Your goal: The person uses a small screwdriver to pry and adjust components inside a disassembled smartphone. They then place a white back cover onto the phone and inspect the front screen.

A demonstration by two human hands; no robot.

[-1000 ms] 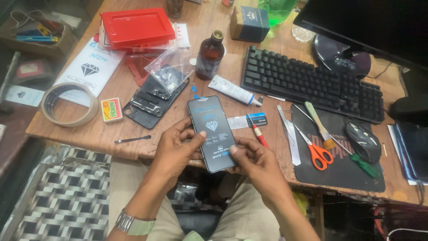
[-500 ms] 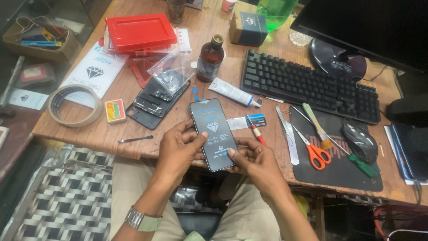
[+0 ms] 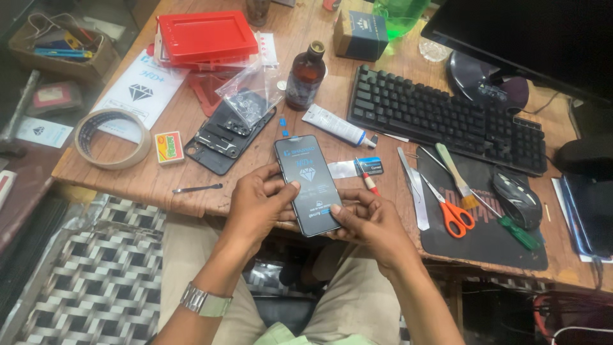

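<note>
Both hands grip a black smartphone (image 3: pixel 308 185) over the counter (image 3: pixel 159 179) edge: the left hand (image 3: pixel 258 204) clasps its left side, the right hand (image 3: pixel 370 223) its lower corner. A printed protective film covers the screen, apparently seated but unpeeled; scissors (image 3: pixel 450 211) lie unused.

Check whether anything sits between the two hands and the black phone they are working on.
Nothing visible does. The left hand and the right hand both grip the black phone directly at its lower half, left thumb on its glass. The red pen and white tube lie beside it on the wooden table, not between.
</note>
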